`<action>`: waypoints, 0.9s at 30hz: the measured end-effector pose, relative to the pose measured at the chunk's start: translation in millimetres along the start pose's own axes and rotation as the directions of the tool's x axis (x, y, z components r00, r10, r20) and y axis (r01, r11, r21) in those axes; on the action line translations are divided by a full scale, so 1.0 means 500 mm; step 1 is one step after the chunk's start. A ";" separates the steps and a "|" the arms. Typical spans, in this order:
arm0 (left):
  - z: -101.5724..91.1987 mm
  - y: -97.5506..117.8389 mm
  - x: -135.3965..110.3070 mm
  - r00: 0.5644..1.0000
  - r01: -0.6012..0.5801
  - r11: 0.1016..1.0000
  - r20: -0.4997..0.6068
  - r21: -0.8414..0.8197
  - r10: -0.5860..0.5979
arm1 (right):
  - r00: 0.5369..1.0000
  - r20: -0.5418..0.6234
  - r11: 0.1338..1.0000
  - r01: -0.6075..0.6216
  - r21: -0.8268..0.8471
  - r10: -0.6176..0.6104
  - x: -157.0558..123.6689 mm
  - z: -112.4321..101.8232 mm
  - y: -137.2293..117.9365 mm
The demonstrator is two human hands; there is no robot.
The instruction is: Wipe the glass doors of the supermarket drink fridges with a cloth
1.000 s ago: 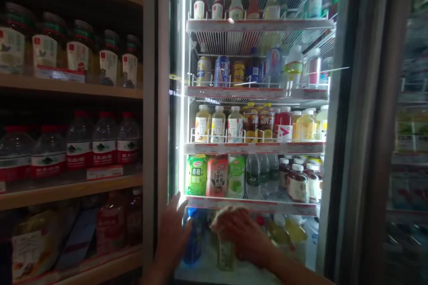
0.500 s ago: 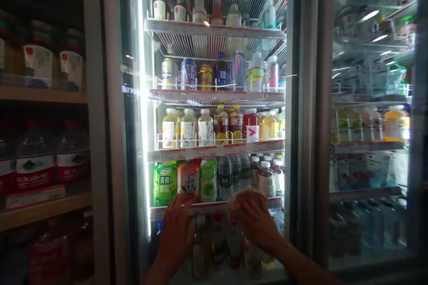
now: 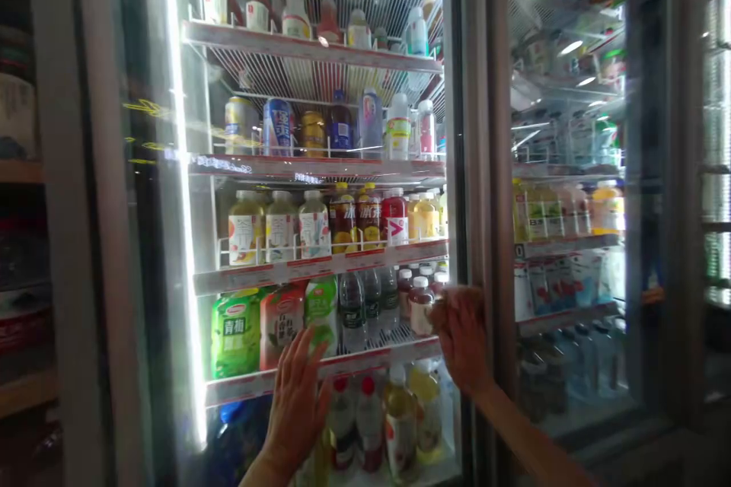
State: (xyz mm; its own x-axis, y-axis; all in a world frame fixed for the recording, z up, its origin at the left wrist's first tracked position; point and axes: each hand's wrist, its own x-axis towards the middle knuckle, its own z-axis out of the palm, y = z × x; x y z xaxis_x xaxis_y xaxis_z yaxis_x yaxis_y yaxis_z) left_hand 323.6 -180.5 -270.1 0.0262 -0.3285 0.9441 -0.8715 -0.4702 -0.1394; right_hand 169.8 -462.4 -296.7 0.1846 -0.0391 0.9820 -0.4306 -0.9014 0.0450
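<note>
I face a lit drinks fridge (image 3: 320, 167) with a glass door (image 3: 142, 266). My left hand (image 3: 297, 396) lies flat and open on the glass, fingers up, in front of a pale green bottle (image 3: 320, 304) on the second shelf from the bottom. My right hand (image 3: 464, 338) sits at the door's right edge by the grey frame (image 3: 485, 167). Its fingers are curled, with something pale at the fingertips that I cannot make out. Beside it stand brown bottles with white caps (image 3: 419, 304).
Wire shelves hold rows of bottles and cans. Green cartons (image 3: 235, 335) stand at the lower left, and red-capped bottles (image 3: 368, 426) on the bottom shelf. A second glass-door fridge (image 3: 571, 213) is to the right. Dark wooden store shelves (image 3: 23, 167) are at the far left.
The view has swung right, away from the wooden shelves. Both hands have risen from the bottom shelf area. The right hand moved right to the door's edge, and the glass now covers the shelves.
</note>
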 end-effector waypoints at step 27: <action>-0.120 -0.244 0.108 0.935 0.315 0.937 -0.219 0.153 -0.279 | 0.739 0.037 0.707 0.628 0.325 -0.673 0.202 0.010 -0.321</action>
State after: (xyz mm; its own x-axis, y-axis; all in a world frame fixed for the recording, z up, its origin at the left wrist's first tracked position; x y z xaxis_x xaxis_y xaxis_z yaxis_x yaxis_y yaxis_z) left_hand 401.8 -91.8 -184.2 0.1602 0.0030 0.9871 -0.7334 -0.6689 0.1211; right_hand 262.0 -323.7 -205.6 0.4590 0.5618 0.6883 0.0985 -0.8021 0.5890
